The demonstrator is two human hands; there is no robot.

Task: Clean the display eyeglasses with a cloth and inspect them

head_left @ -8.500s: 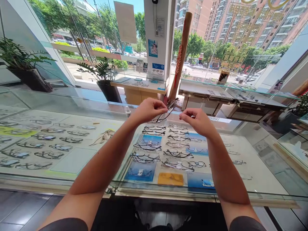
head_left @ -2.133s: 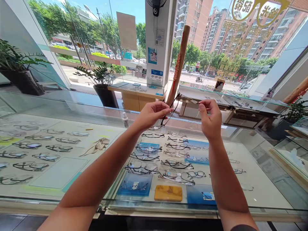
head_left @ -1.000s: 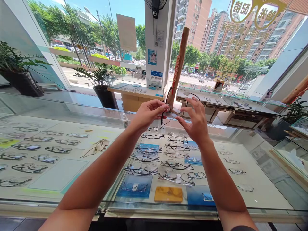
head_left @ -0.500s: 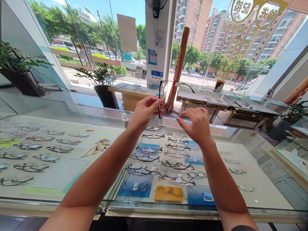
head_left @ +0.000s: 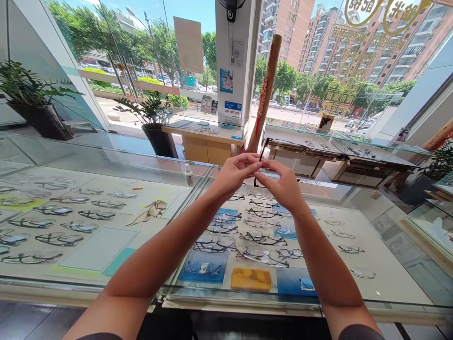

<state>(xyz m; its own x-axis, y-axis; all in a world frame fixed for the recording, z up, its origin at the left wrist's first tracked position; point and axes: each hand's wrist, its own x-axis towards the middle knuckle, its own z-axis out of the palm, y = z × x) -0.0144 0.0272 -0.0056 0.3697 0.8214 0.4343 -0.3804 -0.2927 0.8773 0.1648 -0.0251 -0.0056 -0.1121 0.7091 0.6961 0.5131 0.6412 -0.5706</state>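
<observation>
A pair of glasses [head_left: 262,152] is held by the left hand [head_left: 234,174] and touched by the right hand [head_left: 284,183] above a glass counter [head_left: 385,269] where spectacles [head_left: 264,239] are displayed.

Daylight through tall glass windows [head_left: 354,61], pale pillar [head_left: 222,47], slanted wooden post [head_left: 272,66], potted plants [head_left: 156,127], dark tiled floor [head_left: 24,321]

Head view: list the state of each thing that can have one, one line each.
Held glasses: raised, tilted, partly hidden by fingers
Left hand: pinching the held glasses
Right hand: fingertips at the held glasses, grip unclear
Display glasses: laid out in rows
Cloth: crumpled
Spray bottle: upright
Yellow case: lying flat
Wall fan: partly out of view, running or not unclear
</observation>
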